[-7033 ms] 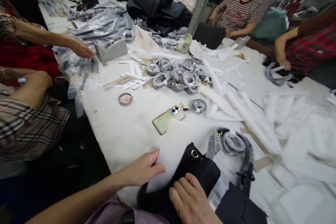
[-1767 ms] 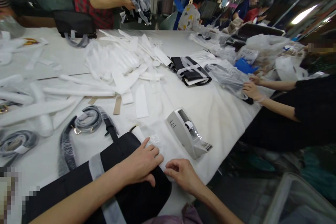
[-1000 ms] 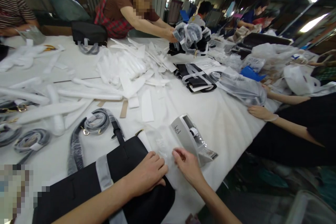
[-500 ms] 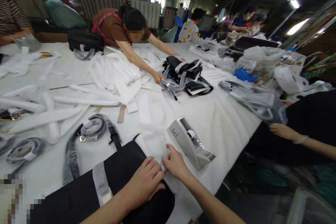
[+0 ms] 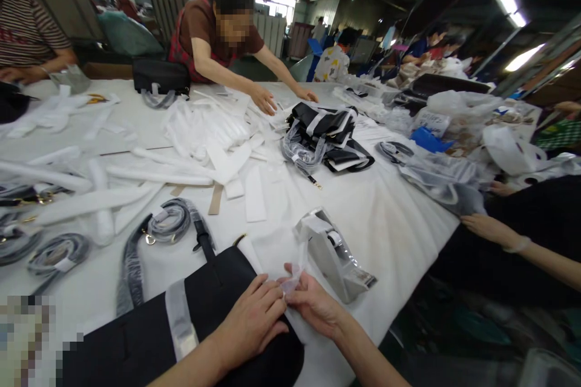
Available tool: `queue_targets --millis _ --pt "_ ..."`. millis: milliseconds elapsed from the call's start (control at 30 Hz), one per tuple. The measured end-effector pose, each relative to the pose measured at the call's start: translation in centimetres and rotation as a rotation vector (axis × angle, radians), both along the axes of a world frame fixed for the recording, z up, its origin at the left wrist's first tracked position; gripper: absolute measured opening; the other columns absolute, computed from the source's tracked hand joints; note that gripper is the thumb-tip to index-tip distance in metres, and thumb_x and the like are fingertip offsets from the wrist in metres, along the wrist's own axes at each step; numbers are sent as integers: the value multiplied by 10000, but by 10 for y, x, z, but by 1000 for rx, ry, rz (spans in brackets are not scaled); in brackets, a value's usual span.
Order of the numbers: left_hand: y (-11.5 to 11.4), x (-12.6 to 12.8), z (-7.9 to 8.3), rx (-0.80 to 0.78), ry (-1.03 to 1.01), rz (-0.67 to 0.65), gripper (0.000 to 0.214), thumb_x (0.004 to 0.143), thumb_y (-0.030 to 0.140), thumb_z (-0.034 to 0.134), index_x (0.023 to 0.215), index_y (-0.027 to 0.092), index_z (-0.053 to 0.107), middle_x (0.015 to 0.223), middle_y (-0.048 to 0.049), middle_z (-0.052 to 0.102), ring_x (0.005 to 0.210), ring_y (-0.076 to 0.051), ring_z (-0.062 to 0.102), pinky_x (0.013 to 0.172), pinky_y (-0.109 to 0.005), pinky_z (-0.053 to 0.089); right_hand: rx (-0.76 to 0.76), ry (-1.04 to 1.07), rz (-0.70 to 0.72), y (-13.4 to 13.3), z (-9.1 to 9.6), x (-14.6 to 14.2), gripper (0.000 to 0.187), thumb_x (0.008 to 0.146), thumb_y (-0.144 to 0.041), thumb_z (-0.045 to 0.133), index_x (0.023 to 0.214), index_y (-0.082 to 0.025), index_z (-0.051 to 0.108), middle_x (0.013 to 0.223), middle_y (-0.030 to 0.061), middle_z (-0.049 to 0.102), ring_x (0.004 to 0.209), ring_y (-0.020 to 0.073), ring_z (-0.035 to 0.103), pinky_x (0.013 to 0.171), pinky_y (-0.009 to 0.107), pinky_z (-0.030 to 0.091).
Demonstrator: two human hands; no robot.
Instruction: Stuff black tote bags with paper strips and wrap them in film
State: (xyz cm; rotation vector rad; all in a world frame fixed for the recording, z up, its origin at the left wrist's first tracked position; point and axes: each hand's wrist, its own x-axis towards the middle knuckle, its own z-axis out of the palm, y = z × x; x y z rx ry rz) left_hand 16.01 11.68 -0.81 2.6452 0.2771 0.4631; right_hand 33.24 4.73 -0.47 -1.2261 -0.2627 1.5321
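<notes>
Black handbag [image 5: 218,281]: is lying on the bench [image 5: 394,230], one pale band [image 5: 179,314] already crossing it. Clear strip [image 5: 297,271]: right hand [image 5: 315,303] is pinching it between fingers, seemingly unfixed. Left hand [image 5: 252,317]: is resting on the handbag, grip unclear from here.

Head-worn view, facing forward and down, hands [image 5: 253,319] close
</notes>
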Motion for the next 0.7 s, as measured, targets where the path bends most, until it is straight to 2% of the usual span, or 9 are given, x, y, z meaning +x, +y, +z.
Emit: queue_targets --millis 133,200,333,400,533,700 --pt "0 -1 0 -32 6 10 182 905 280 542 1069 203 520 1142 -53 620 1169 -211 511 1106 -473 307 -14 -94 -61 -3 -13 2 447 526 -243 870 867 -153 596 789 24 666 767 161 623 774 280 454" --pt "0 -1 0 -38 4 13 163 910 286 535 1050 204 525 1132 -51 621 1161 -211 516 1101 -472 316 -17 -160 -120 -4 -19 3 421 523 -249 876 799 -166 570 701 -19 633 675 125 578 678 238 432" --pt "0 -1 0 -47 6 11 142 920 307 520 1014 202 531 1125 -48 620 1142 -213 526 1096 -473 323 -16 -264 -204 -5 -22 4 432 523 -295 880 688 -180 498 527 -91 483 503 66 403 497 199 302" --pt "0 -1 0 -53 6 13 139 920 303 521 1014 201 530 1131 -46 618 1146 -209 524 1098 -470 323 -8 -285 -215 -5 -18 4 453 521 -337 878 669 -183 478 513 -99 435 485 59 358 476 202 271" --pt "1 -1 1 -56 -3 20 147 919 306 522 1027 207 529 1128 -48 618 1162 -212 520 1092 -461 334 16 -311 -237 -4 -1 5 484 524 -433 858 676 -189 469 573 -80 449 508 66 367 473 205 283" --pt "2 -2 -2 -20 -12 24 157 911 318 536 1020 206 536 1133 -59 622 1181 -212 514 1092 -458 339 38 -403 -279 -2 25 17 488 551 -525 818 619 -197 463 493 -89 396 462 64 330 434 205 259"
